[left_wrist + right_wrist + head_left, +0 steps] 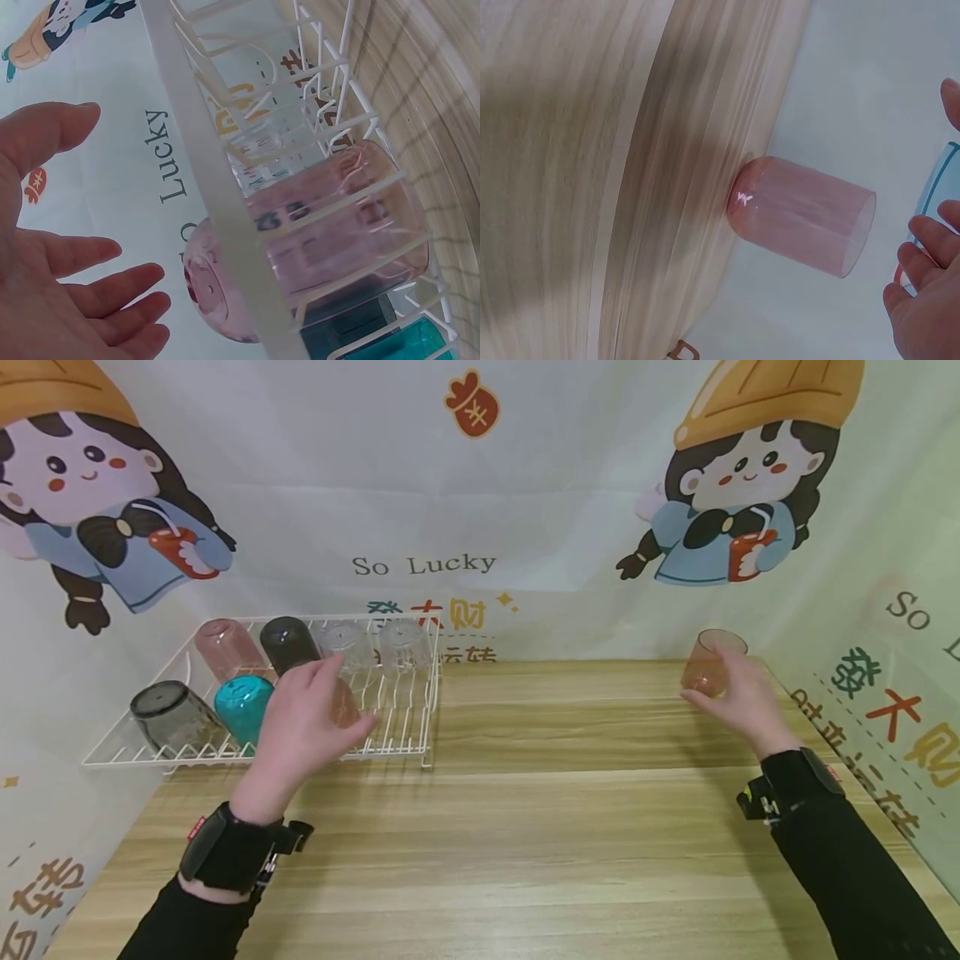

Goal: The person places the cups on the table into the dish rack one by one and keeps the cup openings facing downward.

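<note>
My left hand (303,714) hovers over the front of a white wire rack (431,693), thumb spread from the fingers. Just behind it a pink glass (345,706) leans upside down between the wires, partly hidden by the hand. The left wrist view shows the fingers (124,289) apart from that glass, nothing in the palm. At the far right of the table, a second pink glass (802,214) stands upright, rim up. My right hand (742,702) is beside it, overlapping it in the head view; in the right wrist view its loosely bent fingers (926,266) are clear of the rim.
Other upturned glasses sit in the rack: pink (225,643), black (288,643), grey (176,714), teal (243,702) and two colourless ones at the back right. A printed cloth (570,527) hangs behind the wooden table (540,827) and along its sides.
</note>
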Demonstrator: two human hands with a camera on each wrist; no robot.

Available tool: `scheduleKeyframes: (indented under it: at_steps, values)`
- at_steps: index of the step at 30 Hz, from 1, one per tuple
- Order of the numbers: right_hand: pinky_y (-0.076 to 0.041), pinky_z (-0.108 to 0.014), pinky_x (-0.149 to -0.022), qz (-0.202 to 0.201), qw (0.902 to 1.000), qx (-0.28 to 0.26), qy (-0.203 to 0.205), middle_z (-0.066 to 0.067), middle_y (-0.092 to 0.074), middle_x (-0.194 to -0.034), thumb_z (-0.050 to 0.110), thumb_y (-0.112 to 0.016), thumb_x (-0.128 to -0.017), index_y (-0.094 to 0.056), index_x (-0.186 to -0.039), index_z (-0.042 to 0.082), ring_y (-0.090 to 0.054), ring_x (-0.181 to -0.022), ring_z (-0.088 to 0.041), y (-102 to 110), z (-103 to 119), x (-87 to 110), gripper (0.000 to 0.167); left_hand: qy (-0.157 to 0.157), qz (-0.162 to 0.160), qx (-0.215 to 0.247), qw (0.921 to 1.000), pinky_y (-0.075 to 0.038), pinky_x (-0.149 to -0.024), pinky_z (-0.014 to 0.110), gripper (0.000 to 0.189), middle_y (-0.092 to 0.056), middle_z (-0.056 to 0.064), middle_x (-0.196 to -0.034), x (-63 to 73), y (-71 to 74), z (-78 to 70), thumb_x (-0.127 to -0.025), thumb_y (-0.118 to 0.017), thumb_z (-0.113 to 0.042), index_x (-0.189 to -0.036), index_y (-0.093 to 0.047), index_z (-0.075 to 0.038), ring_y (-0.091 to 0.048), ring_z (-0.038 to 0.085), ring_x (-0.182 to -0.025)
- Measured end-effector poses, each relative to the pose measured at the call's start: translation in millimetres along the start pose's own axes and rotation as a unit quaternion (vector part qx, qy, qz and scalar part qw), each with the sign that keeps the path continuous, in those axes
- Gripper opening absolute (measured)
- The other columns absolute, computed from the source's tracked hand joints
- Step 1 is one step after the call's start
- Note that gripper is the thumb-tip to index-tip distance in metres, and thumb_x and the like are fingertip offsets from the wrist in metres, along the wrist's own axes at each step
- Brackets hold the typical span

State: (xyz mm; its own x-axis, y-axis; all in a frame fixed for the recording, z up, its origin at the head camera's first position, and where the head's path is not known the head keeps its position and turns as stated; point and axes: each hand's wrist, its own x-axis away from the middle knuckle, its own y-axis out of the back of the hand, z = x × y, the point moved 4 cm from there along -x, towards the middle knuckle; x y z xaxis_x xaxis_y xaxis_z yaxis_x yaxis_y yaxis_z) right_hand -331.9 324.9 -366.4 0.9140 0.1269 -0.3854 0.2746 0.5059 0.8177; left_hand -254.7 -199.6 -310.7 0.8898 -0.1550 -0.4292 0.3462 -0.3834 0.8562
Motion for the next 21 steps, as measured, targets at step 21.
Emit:
scheduleKeyframes:
  at_steps: [21]
  values:
    - [-0.031, -0.067, -0.109, 0.029, 0.9991, 0.027, -0.012, -0.037, -0.041, -0.144, 0.019, -0.078, -0.086, -0.037, -0.144, -0.012, -0.036, -0.132, -0.056, -1.1, -13.2, -17.0, 0.078, -0.019, -0.004, 0.010, 0.9998, -0.033, -0.111, 0.063, 0.087, -0.051, 0.033, -0.138, 8.1, -9.1, -14.8, -0.076, -0.084, -0.030, -0.143, -0.044, 0.008, -0.043, 0.049, -0.130]
